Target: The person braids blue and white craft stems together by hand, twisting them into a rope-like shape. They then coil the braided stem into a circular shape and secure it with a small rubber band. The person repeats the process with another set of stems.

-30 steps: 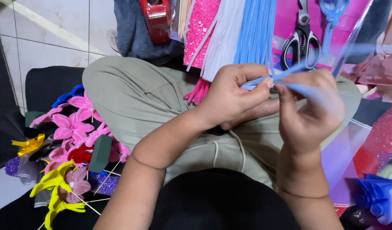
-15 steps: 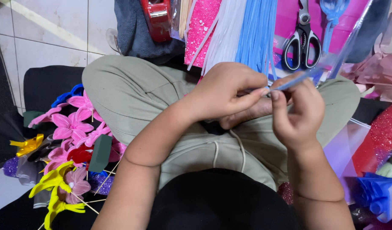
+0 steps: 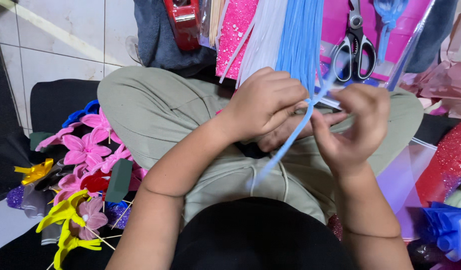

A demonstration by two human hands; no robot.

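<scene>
Pale tiled floor (image 3: 55, 45) at the upper left, crossed by grey grout lines, with a black mat (image 3: 55, 102) spread over it beside the sitter's olive-green trousers (image 3: 155, 110). On the mat's left edge, a heap of foam flowers (image 3: 85, 150) in pink, magenta, red and blue, with yellow ones (image 3: 65, 215) toward the lower left corner, thin wooden sticks poking out among them. Along the far side of the lap, a red tape dispenser (image 3: 183, 20) on dark grey cloth, a pink glitter sheet (image 3: 235, 35), white foam strips (image 3: 265, 40) and light blue foam strips (image 3: 300, 40) hanging side by side. Further right, black-handled scissors (image 3: 354, 47) lying on a pink sheet (image 3: 335, 25). At the right edge, a red glitter sheet (image 3: 448, 160) and blue crumpled material (image 3: 448, 225) near the lower right corner. Above the lap, left hand (image 3: 268, 102) curled shut, pinching a light blue strip (image 3: 285, 145) at its upper end; right hand (image 3: 353, 130) half closed just beside, fingertips pinching the same strip where it meets the left. Strip running diagonally down from between the hands toward the waist, lower end blurred.
</scene>
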